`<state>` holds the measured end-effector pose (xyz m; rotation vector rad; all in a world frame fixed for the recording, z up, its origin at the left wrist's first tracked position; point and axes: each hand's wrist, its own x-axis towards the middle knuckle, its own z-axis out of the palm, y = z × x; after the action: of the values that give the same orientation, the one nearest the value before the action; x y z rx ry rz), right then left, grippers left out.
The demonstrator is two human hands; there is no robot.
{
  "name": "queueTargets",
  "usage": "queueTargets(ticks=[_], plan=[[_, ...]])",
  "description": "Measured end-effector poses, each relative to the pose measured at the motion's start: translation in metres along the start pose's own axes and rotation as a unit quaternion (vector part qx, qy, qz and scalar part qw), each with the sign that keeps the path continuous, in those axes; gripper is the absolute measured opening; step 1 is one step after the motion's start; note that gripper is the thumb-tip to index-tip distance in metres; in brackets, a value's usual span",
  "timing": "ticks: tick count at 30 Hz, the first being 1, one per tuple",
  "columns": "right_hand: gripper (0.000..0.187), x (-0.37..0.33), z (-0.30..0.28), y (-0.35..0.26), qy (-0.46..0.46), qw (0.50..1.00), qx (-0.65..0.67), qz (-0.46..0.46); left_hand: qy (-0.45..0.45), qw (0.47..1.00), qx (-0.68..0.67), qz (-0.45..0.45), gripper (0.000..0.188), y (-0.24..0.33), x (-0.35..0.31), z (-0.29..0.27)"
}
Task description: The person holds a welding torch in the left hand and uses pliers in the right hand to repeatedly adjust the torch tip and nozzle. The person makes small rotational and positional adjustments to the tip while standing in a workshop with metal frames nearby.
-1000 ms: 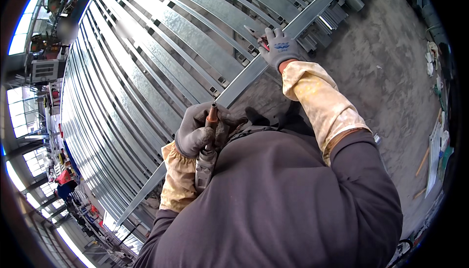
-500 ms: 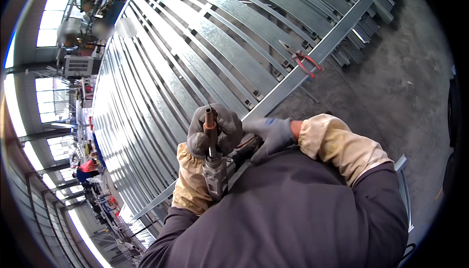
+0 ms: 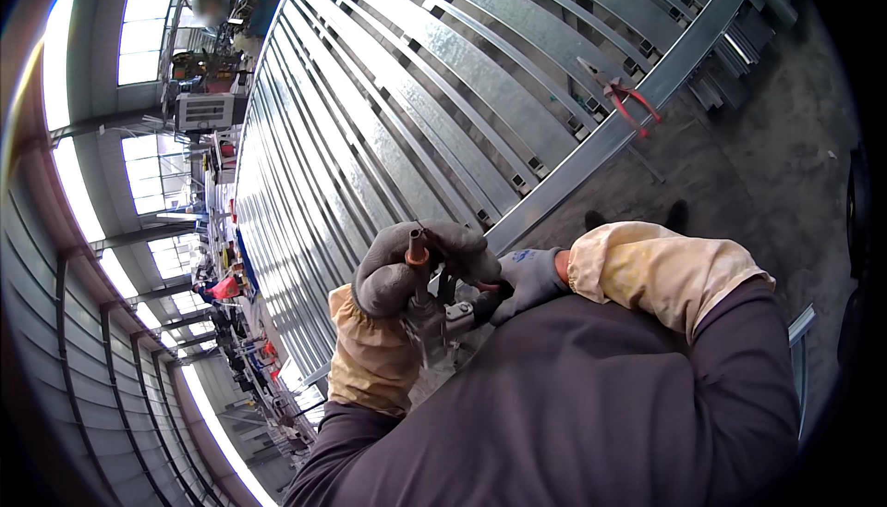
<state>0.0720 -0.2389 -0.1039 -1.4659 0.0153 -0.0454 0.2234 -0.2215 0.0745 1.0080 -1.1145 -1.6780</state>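
Observation:
My left hand [image 3: 393, 276], in a dark grey glove with a tan cuff, is closed around a welding torch [image 3: 423, 299] with a copper-coloured nozzle tip pointing up. My right hand [image 3: 527, 280], in a grey-blue glove with a yellowish sleeve guard, has come in to the torch body and touches it from the right. Both hands are close to my chest. Red-handled pliers [image 3: 621, 100] lie on the galvanised steel rail [image 3: 591, 151] of the frame, well beyond my hands.
A large frame of galvanised steel studs [image 3: 416, 91] stretches from upper right to lower left. Grey concrete floor [image 3: 767, 165] lies on the right. A workshop hall with windows, machines and distant people [image 3: 222, 290] fills the left edge.
My right hand left the steel rail, where the red pliers stay, and came back to the torch at my chest. The view has tilted so the frame looks further off.

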Motion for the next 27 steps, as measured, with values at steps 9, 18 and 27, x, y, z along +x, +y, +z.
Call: queueTargets(ticks=[9,18,27], plan=[[0.05,0.016,0.01,0.0,0.056,0.998,-0.011,-0.023,0.023,0.983,0.183,-0.015,0.062,0.04,-0.007,-0.02],[0.047,0.026,0.01,-0.004,0.065,0.996,-0.047,-0.029,0.026,0.986,0.154,0.053,0.049,0.028,-0.02,-0.039],[0.047,0.039,0.009,0.002,0.06,0.997,-0.046,-0.032,-0.004,0.984,0.154,0.093,0.045,0.022,-0.018,-0.06]])
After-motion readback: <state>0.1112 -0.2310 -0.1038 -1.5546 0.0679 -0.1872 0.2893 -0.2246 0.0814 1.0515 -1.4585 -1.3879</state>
